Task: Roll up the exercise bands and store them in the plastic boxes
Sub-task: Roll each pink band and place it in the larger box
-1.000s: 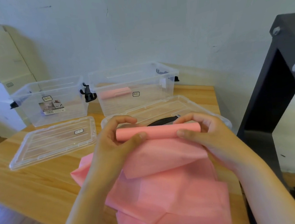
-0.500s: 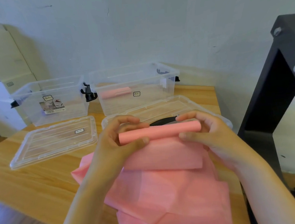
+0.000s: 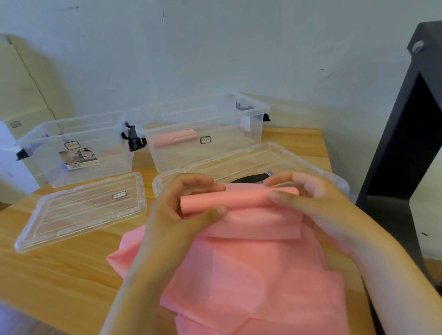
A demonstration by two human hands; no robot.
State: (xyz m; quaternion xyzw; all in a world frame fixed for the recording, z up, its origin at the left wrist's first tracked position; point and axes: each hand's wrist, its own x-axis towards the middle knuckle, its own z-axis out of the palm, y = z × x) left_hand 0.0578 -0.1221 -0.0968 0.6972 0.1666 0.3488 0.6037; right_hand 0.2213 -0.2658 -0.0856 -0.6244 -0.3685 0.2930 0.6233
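Pink band roll point(image 3: 240, 199) in left hand point(image 3: 171, 215) and right hand point(image 3: 314, 199)

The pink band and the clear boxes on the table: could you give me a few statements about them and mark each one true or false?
1. The left hand and right hand both pinch the rolled end of the pink band. True.
2. The pink band is fully rolled up. False: much of it spreads unrolled below the roll, over the table.
3. The right box holds a second pink roll. True.
4. Both boxes have their lids on. False: the left lid and right lid lie on the table in front of the open boxes.
5. The left box holds a band too. False: no band shows inside the left box.
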